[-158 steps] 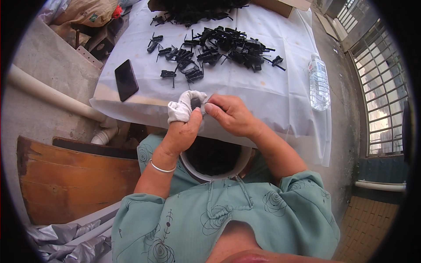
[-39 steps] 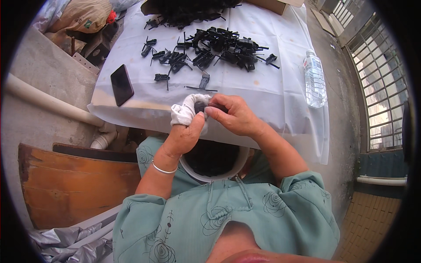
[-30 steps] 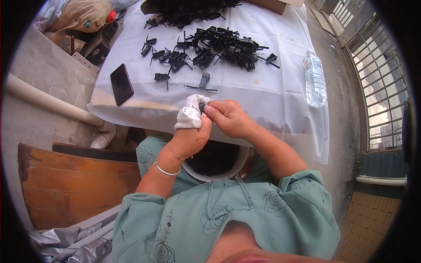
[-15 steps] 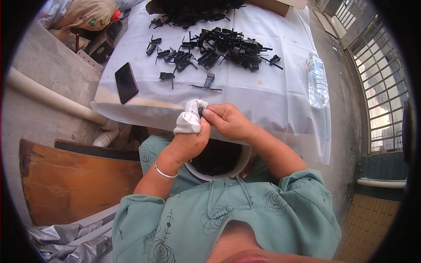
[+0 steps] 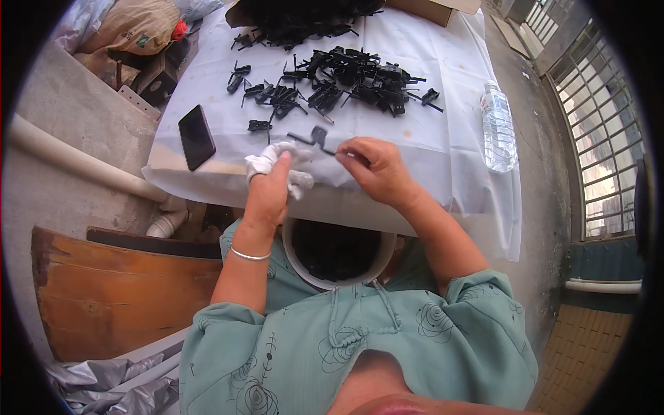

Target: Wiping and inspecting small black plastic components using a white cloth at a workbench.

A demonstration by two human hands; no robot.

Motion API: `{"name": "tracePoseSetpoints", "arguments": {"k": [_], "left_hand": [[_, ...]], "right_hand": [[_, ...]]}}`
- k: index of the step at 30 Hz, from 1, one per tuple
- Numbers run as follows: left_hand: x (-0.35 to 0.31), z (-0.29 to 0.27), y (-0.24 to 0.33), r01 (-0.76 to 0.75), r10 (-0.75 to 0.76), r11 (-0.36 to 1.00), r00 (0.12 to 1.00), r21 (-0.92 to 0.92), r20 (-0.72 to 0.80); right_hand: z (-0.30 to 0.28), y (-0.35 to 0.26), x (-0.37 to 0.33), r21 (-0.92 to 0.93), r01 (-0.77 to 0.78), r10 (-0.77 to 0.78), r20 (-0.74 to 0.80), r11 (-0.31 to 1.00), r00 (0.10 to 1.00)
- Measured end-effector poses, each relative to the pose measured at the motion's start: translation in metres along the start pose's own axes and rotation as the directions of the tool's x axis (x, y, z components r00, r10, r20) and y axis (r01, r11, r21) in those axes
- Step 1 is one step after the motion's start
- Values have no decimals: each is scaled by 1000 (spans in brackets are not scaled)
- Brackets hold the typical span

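Note:
My right hand [image 5: 377, 166] pinches one end of a black plastic part [image 5: 319, 135] with a small block and thin arms, slightly blurred, over the near part of the table. A crumpled white cloth [image 5: 261, 164] is in my left hand [image 5: 271, 187], thumb pressed on top, just left of that part; whether anything lies inside the cloth I cannot tell. Beyond my hands a heap of similar black parts [image 5: 360, 79] covers the table's middle, with a single one [image 5: 260, 125] lying nearer. Below my wrists stands a white bucket [image 5: 290, 259] with dark contents.
The table [image 5: 443, 180] wears a white plastic sheet. A dark phone [image 5: 197, 137] lies at its left and a clear water bottle [image 5: 497, 128] at its right edge. More black parts [image 5: 304, 21] and a cardboard box [image 5: 432, 10] are at the far end.
My hands were together at the cloth with something dark between them; now they are apart. The black part lying just beyond them is gone from its spot, and my right hand holds one like it.

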State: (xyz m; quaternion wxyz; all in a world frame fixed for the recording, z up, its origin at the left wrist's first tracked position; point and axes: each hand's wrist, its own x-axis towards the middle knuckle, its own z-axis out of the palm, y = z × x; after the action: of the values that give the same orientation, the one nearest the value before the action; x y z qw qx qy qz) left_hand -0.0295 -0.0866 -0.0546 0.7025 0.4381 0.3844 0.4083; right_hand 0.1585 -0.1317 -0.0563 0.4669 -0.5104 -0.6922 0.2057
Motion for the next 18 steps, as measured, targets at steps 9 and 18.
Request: {"name": "tracePoseSetpoints", "arguments": {"k": [9,18], "left_hand": [[-7,31,-10,-232,231,973,969,4,86],[-24,43,-7,-312,258,916,939,253,226]], "right_hand": [[-6,-24,-6,-13,71,-71,50,997,996],[-12,-13,-4,292,-306,267,165,906,949]]}}
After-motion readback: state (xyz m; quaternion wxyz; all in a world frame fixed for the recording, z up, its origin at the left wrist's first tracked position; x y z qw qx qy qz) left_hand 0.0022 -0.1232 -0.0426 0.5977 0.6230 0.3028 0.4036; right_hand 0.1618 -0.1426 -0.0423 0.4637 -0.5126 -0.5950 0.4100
